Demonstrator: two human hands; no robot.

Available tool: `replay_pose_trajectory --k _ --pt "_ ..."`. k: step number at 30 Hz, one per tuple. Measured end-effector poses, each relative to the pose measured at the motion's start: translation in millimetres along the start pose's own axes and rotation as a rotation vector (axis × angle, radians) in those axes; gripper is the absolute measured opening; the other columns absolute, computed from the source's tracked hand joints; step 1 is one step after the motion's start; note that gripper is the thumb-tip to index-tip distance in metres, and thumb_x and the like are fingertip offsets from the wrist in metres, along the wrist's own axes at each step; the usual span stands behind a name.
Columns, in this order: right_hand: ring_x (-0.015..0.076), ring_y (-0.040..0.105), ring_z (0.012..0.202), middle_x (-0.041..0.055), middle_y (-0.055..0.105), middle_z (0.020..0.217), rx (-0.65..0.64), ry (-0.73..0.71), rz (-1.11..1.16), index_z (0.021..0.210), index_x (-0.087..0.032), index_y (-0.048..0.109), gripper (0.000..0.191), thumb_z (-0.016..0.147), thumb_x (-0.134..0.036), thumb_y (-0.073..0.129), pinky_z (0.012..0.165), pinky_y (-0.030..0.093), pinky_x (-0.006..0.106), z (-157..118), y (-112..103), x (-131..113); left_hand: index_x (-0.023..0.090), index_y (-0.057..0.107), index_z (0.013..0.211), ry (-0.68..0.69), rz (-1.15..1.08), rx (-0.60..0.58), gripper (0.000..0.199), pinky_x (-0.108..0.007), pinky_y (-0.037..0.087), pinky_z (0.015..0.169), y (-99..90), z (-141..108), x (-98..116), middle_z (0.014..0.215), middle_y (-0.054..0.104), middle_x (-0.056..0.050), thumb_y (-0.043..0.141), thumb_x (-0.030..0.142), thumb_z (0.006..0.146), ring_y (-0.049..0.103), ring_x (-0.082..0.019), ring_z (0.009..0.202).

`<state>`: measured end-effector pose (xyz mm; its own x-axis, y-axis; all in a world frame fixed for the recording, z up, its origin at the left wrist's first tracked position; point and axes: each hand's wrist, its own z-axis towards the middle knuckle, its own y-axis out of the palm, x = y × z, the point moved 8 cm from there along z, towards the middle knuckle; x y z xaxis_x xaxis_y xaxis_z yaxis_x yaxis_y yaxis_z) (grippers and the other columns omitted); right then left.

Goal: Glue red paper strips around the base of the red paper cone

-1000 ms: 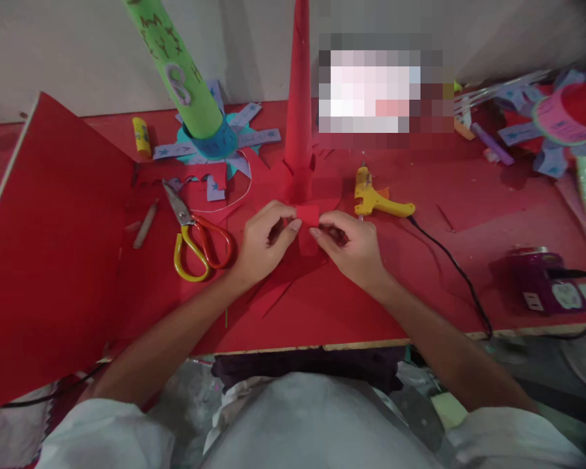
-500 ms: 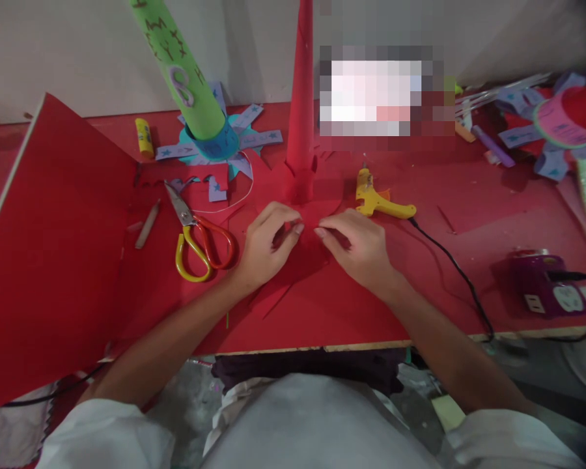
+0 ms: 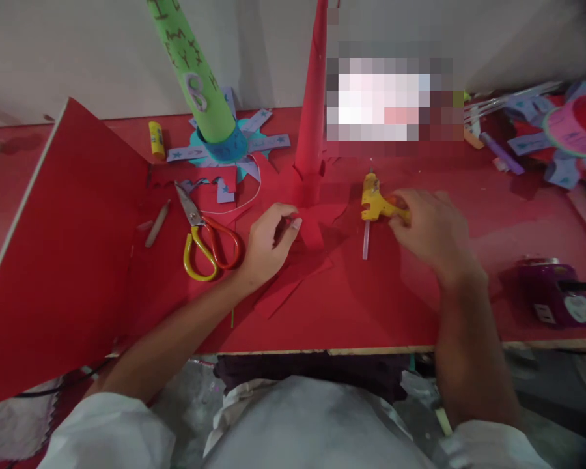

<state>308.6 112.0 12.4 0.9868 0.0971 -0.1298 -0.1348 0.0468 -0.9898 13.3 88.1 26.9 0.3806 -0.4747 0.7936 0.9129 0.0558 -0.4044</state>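
My right hand (image 3: pixel 432 231) has its fingers closed on the handle of a yellow hot glue gun (image 3: pixel 371 198). The gun's nozzle points away from me, and a clear glue stick (image 3: pixel 366 241) sticks out behind it. My left hand (image 3: pixel 272 241) is in a pinch at the edge of a red paper strip (image 3: pixel 311 229); the small spot between thumb and fingertips blends red on red. That strip lies at the foot of an upright red paper cone (image 3: pixel 310 130). Left of my left hand lie scissors (image 3: pixel 200 228) with one yellow and one red handle loop.
A green lettered tube (image 3: pixel 202 91) stands on a blue base with purple strips behind the scissors. A yellow glue stick tube (image 3: pixel 157 140), a red board (image 3: pixel 68 247) and a purple power adapter (image 3: pixel 549 286) are around. A pink-ringed piece (image 3: pixel 561 124) sits far right.
My right hand has left the red paper, moved right and closed on the glue gun. The gun has turned slightly, showing its glue stick. My left hand stays at the paper.
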Motion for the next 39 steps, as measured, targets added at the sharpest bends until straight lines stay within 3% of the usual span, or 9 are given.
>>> replay_pose_trajectory --k 3,9,15,21,27,33,39 --pt "0.0348 0.06 0.113 0.0189 0.068 0.125 -0.035 -0.023 -0.06 0.147 -0.018 0.054 0.057 0.09 -0.022 0.056 0.087 0.046 0.043 -0.9 3.6 -12.0 0.019 0.063 0.103 -0.005 0.007 -0.012 0.015 -0.024 0.042 0.06 1.3 0.6 -0.8 0.087 0.067 0.0 0.058 0.033 0.105 0.054 -0.009 0.067" --pt "0.0343 0.06 0.114 0.0181 0.067 0.124 -0.047 -0.035 -0.064 0.139 -0.017 0.056 0.052 0.087 -0.017 0.054 0.091 0.046 0.044 1.1 5.8 -18.0 0.019 0.063 0.101 0.011 0.011 -0.028 0.014 -0.024 0.042 0.061 2.8 1.9 0.1 0.084 0.065 0.0 0.059 0.032 0.104 0.053 -0.01 0.068" --pt "0.0351 0.06 0.111 0.0166 0.067 0.118 0.048 -0.013 -0.01 0.132 -0.02 0.058 0.049 0.085 -0.012 0.055 0.091 0.046 0.047 -1.7 -0.6 -17.8 0.019 0.064 0.101 -0.006 -0.004 -0.027 0.011 -0.023 0.041 0.061 3.2 2.1 -0.6 0.085 0.066 0.0 0.06 0.03 0.103 0.053 -0.009 0.067" --pt "0.034 0.061 0.111 0.0138 0.071 0.119 0.256 -0.018 0.092 0.125 -0.021 0.062 0.044 0.081 -0.014 0.058 0.095 0.049 0.049 -2.6 -13.8 -18.0 0.019 0.064 0.1 -0.023 -0.015 -0.031 0.012 -0.023 0.041 0.06 3.5 1.8 -3.8 0.08 0.063 0.001 0.061 0.031 0.102 0.053 -0.009 0.066" --pt "0.0339 0.062 0.116 0.0152 0.073 0.123 0.376 -0.076 0.212 0.135 -0.019 0.064 0.049 0.086 -0.015 0.062 0.103 0.049 0.052 -6.9 -26.1 -26.4 0.021 0.063 0.098 -0.063 -0.041 -0.036 0.016 -0.024 0.038 0.059 3.8 1.8 -9.3 0.074 0.056 0.004 0.061 0.035 0.103 0.048 -0.009 0.063" --pt "0.0332 0.061 0.12 0.0132 0.073 0.121 0.365 -0.118 0.206 0.144 -0.024 0.062 0.053 0.092 -0.015 0.057 0.106 0.046 0.051 -9.3 -24.3 -30.6 0.02 0.062 0.096 -0.069 -0.061 -0.027 0.017 -0.024 0.037 0.059 4.0 2.3 -11.6 0.074 0.054 0.004 0.062 0.036 0.102 0.047 -0.009 0.063" --pt "0.0319 0.065 0.111 0.0123 0.075 0.12 0.393 -0.104 0.208 0.133 -0.02 0.065 0.039 0.098 -0.025 0.052 0.1 0.05 0.049 -9.9 -24.0 -34.2 0.02 0.056 0.087 -0.052 -0.07 -0.01 0.022 -0.022 0.036 0.056 1.8 3.8 -6.9 0.071 0.051 0.005 0.064 0.034 0.1 0.044 -0.008 0.059"
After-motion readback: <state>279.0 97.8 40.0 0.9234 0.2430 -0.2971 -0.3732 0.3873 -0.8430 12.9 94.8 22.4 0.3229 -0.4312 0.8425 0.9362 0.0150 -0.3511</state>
